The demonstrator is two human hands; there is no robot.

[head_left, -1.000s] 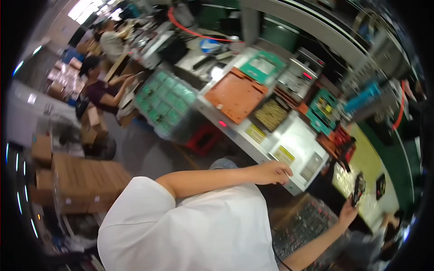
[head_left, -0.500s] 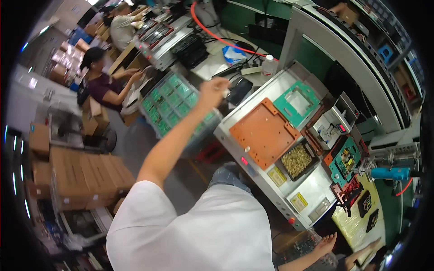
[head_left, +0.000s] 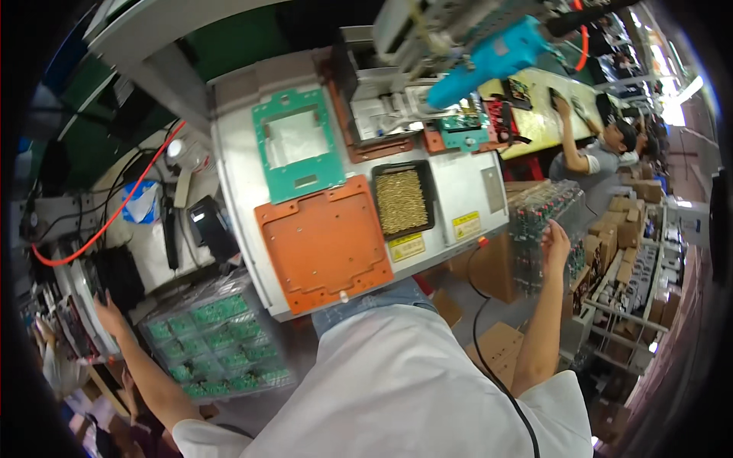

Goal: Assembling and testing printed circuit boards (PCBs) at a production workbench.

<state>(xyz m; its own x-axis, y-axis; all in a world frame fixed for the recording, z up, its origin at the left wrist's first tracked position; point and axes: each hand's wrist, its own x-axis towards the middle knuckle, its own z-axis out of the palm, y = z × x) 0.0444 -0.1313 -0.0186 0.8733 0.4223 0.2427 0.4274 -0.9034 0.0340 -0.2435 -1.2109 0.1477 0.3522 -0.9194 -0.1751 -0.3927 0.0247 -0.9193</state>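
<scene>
My left hand [head_left: 112, 316] reaches out past the clear tray of green circuit boards [head_left: 221, 309], its fingers stretched and apart, nothing seen in it. My right hand [head_left: 556, 243] is raised beside a clear-wrapped stack of circuit boards [head_left: 538, 221]; its fingers are partly bent, spread a little, and nothing shows in them. Whether they touch the stack I cannot tell. In front of me, on the white machine, lie an orange fixture plate [head_left: 324, 240], a green frame [head_left: 298, 145] and a black bin [head_left: 430, 179] of small brass-coloured screws [head_left: 401, 202].
A blue power screwdriver [head_left: 492, 61] hangs over a green fixture with a board [head_left: 462, 133]. At left are a red hose [head_left: 114, 237], a black device [head_left: 214, 229] and a bottle [head_left: 187, 153]. A black cable [head_left: 477, 320] crosses near my right arm. Another person [head_left: 592, 156] works at the far right.
The view has swung toward the right. My left hand, a closed fist near the tray before, now has its fingers stretched. My right hand is raised beside the wrapped boards.
</scene>
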